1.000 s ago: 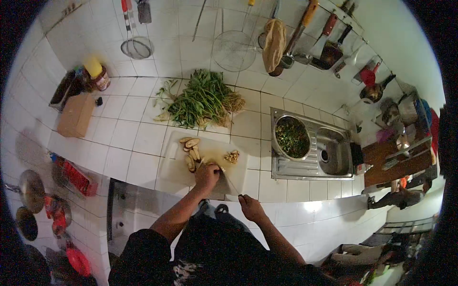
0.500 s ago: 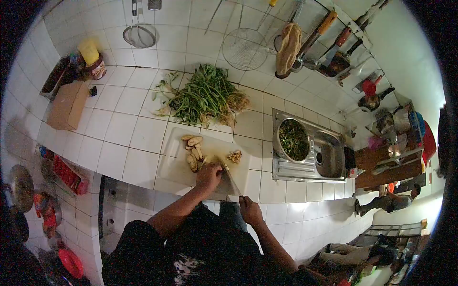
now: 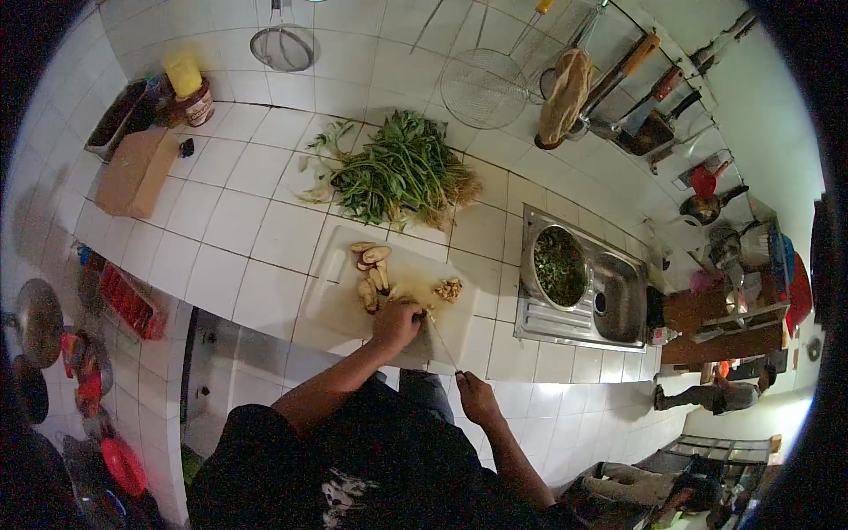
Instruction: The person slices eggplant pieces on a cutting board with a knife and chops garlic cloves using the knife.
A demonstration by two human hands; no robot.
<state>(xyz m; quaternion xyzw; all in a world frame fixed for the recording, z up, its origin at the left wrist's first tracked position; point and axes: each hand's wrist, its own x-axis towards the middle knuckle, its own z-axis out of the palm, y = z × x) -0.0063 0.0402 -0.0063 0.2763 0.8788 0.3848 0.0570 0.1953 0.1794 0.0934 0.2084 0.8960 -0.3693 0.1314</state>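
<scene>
My right hand point(image 3: 478, 397) is wrapped round the handle of a kitchen knife point(image 3: 444, 343), its blade slanting up and left over the white cutting board point(image 3: 331, 305). My left hand point(image 3: 397, 327) is closed on the board beside the blade. Its fingers press on a pale root piece point(image 3: 430, 312), mostly hidden, with only a bit showing by the knife. Beyond that hand lie several pale peeled root pieces point(image 3: 375, 255) with brownish patches. A small heap of chopped bits point(image 3: 449, 289) sits at the board's right.
A bunch of leafy greens with roots point(image 3: 397, 172) lies behind the board. To the right, a bowl of chopped greens point(image 3: 558, 265) stands on the steel sink's drainboard point(image 3: 548, 327). A cardboard box point(image 3: 137, 172) stands left. Utensils hang on the wall; people are at far right.
The view has shifted slightly, so the counter things appear a little to the right. Both hands stay at the board, with the knife blade still beside my left fingers.
</scene>
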